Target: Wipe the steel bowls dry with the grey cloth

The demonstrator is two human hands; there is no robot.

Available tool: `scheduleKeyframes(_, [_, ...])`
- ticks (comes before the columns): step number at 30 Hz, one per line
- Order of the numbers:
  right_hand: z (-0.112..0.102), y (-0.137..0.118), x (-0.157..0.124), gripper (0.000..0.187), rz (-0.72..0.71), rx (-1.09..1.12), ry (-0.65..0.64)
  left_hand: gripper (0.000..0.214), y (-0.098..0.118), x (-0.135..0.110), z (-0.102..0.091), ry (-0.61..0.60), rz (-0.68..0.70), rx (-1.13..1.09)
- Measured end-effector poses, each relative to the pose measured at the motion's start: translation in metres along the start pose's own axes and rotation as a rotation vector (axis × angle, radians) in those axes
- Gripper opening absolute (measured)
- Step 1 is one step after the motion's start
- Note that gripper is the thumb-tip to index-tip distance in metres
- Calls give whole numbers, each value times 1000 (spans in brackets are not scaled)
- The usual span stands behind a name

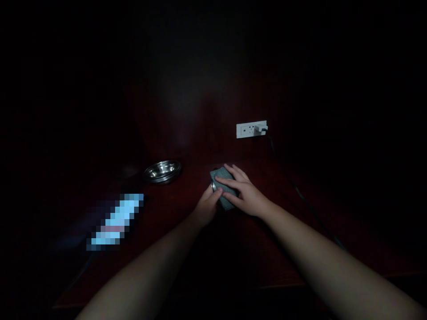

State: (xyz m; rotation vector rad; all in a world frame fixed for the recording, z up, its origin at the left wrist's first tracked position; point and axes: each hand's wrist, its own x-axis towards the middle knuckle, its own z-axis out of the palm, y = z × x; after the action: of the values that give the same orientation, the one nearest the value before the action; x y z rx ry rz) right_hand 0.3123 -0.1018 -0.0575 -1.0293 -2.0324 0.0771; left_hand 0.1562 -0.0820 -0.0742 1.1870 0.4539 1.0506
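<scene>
In the middle of the head view, my left hand [207, 205] is closed on a shiny metal object [213, 186] with a curved rim. Most of that object is hidden, so its kind does not show. A grey-green cloth [227, 203] covers it. My right hand [248, 193] presses the cloth against it from above and from the right, fingers apart and bent over the fabric. My left thumb touches the cloth's left edge. Both hands are just above or on the dark red table; I cannot tell which.
Shallow metal bowls [163, 171], seemingly stacked, stand left on the table [187, 209]. A lit, pixelated screen [118, 220] lies nearer. A wall socket [245, 130] holds a white plug [261, 128]; its cable [298, 192] runs down the right side. The surroundings are very dark.
</scene>
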Motion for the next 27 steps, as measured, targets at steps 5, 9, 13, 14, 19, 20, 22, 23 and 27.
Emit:
scheduleKeyframes(5, [0, 1, 0, 52, 4, -11, 12, 48, 1, 0, 1, -30, 47, 27])
scheduleKeyframes(9, [-1, -1, 0, 53, 0, -6, 42, 49, 2, -1, 2, 7, 33, 22])
scheduleKeyframes(13, [-2, -3, 1, 54, -3, -7, 58, 47, 3, -3, 3, 18, 20, 26])
scheduleKeyframes(14, [-2, -3, 1, 54, 0, -2, 62, 46, 4, -3, 3, 10, 26, 34])
scheduleKeyframes(19, [-4, -7, 2, 58, 23, 29, 69, 44, 7, -7, 7, -35, 71, 109])
scheduleKeyframes(20, [-4, -7, 2, 59, 27, 37, 72, 45, 8, -7, 8, -37, 80, 121])
scheduleKeyframes(22, [-5, -8, 2, 59, 38, 63, 80, 45, 8, -8, 7, -43, 98, 152])
scheduleKeyframes(23, [-5, -8, 2, 59, 45, 80, 83, 45, 8, -9, 7, -48, 103, 174])
scheduleKeyframes(27, [-4, -7, 3, 59, 64, 161, 91, 43, 8, -9, 6, -74, 100, 251])
